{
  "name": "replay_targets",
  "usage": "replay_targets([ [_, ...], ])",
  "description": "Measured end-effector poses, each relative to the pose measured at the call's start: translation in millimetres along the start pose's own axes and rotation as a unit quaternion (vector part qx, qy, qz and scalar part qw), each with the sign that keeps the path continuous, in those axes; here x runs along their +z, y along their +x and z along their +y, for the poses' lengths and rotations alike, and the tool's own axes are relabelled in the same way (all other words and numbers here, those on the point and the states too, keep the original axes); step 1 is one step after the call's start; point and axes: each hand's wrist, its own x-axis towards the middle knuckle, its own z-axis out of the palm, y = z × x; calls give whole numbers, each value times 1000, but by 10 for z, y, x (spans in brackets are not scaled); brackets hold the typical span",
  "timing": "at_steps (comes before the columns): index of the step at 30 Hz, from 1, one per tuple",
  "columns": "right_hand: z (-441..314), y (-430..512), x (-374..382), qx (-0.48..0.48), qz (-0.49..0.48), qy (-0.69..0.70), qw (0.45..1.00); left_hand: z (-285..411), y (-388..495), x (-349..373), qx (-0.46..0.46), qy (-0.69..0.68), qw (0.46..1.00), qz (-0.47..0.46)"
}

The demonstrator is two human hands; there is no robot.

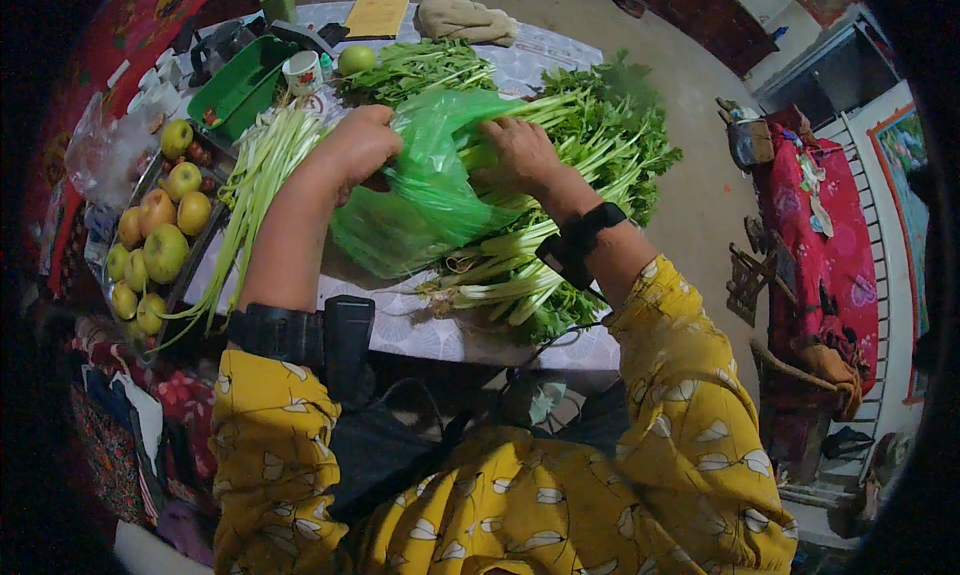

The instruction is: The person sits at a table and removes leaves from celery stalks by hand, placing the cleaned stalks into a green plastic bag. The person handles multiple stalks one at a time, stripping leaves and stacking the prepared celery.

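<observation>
A translucent green plastic bag (420, 200) is bunched over the table before me. My left hand (360, 147) is closed on its left side. At the bag's mouth, my right hand (521, 155) has its fingers bent over the edge, against pale celery stalks (471, 155) that show in the opening. Whether those fingers pinch the bag or the stalks is hidden. Leafy celery (615, 140) spreads to the right of the bag. A lower bunch of celery (510, 267) lies nearest me, its roots facing left.
Green onions (262, 162) lie left of my left forearm, by a tray of apples (166, 252). Behind stand a green plastic basket (247, 80) and a mug (302, 72). Leafy greens (427, 69), a yellow notebook (376, 18) and folded gloves (461, 20) occupy the table's far side.
</observation>
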Motion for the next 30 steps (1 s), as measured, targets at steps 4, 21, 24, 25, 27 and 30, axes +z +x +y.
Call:
replay_targets([
  [4,94,111,-47,18,-81,12,996,8,-20,-3,-2,-15,1000,1],
  [21,-34,-35,-52,-98,-140,-1,985,-406,-130,-660,46,244,965,87],
  [24,-20,-74,-86,-135,-106,54,984,-746,-305,-782,-14,249,968,25],
  [25,-7,-79,-103,-129,-109,50,984,-869,-351,-764,-40,231,972,6],
  [27,16,-58,-134,-132,-164,97,973,-1085,-395,-686,-75,193,978,-8],
  [30,50,-31,-163,-110,-257,169,945,-1277,-292,-526,-104,216,969,-58],
])
